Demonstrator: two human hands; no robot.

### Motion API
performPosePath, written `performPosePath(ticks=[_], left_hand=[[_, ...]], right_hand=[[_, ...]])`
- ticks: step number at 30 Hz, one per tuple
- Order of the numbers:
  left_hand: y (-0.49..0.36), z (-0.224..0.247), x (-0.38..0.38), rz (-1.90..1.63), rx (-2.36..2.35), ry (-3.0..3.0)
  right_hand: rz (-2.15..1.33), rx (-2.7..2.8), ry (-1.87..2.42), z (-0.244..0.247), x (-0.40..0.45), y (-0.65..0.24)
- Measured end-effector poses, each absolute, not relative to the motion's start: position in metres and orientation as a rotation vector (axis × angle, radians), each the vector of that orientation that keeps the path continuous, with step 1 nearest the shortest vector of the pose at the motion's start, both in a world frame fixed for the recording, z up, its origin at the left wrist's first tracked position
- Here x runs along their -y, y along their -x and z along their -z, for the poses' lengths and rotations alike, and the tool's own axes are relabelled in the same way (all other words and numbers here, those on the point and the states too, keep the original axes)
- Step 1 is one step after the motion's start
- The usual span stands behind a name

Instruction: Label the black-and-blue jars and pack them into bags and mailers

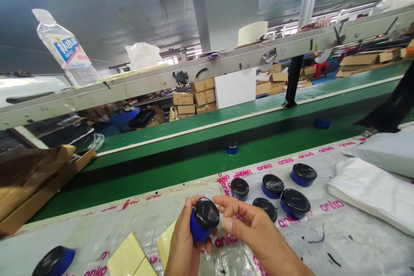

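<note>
Jar (205,215), apparently already capped, sits gripped in my left hand (181,241), my right hand (255,226) loosely open beside it, more capped jars (296,202) dotting the worktop (362,246).

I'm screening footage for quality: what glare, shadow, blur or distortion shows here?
Head view: top-left corner blown out white; apparent wide-angle stretching toward the edges; sheen on the held jar; dark shadow along the green belt; background cartons soft.

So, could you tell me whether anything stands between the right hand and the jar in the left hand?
Nothing visible does: the left hand holds the blue jar, and the right hand is close beside its black lid.
</note>
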State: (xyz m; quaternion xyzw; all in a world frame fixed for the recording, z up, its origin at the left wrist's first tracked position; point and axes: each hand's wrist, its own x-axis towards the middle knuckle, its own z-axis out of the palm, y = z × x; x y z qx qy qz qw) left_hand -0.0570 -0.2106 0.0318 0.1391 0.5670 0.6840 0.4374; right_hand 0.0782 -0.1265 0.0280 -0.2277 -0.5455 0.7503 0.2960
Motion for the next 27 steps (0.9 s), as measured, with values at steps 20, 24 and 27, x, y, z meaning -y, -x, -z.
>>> performPosePath(ticks=[20,24,27], left_hand=[[0.055,-0.017,0.222,-1.687,-1.172,-0.234],[0.052,-0.021,0.222,-1.706,-1.198,-0.214],[0.053,-0.02,0.222,-1.685,-1.208,-0.201]], right_hand=[[-2.089,1.54,0.463,-0.039,0.123,-0.084],[-2.094,1.59,0.443,-0.045,0.125,-0.08],[-2.047,1.634,0.453,-0.046,0.126,-0.079]])
